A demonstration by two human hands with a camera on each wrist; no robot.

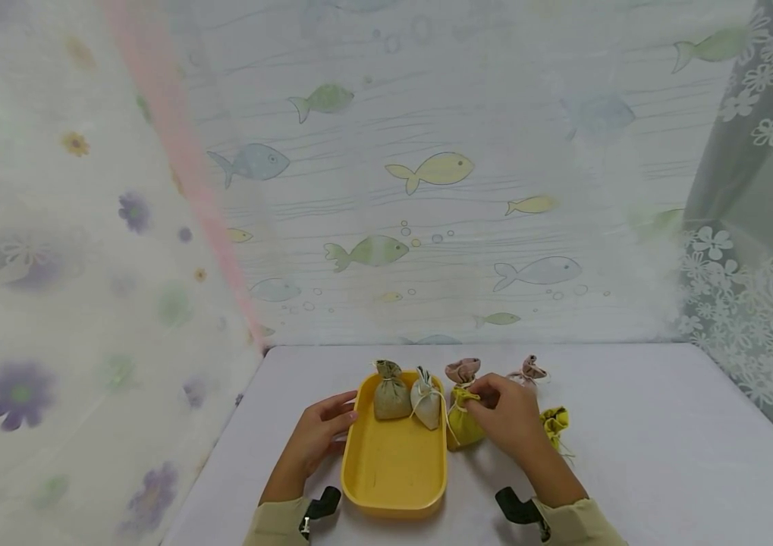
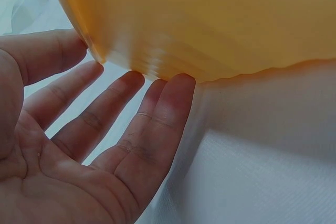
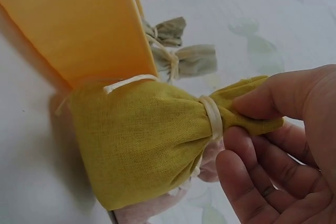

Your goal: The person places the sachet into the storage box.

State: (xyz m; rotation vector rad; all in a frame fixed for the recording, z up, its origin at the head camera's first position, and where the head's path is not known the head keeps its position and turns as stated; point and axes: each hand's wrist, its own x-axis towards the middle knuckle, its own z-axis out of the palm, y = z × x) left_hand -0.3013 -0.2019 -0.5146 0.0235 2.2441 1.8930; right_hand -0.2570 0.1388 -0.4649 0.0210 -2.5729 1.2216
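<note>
In the head view a yellow plastic tray (image 1: 394,470) lies on the white table. My left hand (image 1: 318,432) is at its left side, fingers fairly straight and fingertips touching the tray wall (image 2: 220,30). My right hand (image 1: 512,417) pinches the gathered neck of a yellow drawstring pouch (image 3: 142,140) between thumb and fingers. That pouch, tied with a cream cord, hangs upright just right of the tray, close against its wall in the right wrist view. Inside the tray's far end stand an olive-brown pouch (image 1: 392,400) and a pale grey pouch (image 1: 425,406).
Behind the held pouch is a pink pouch (image 1: 463,370). Another pink pouch (image 1: 532,369) stands farther right, partly hidden by the right hand. A second yellow pouch (image 1: 554,419) sits beyond the right wrist. A fish-printed curtain (image 1: 427,227) hangs along the table's far edge.
</note>
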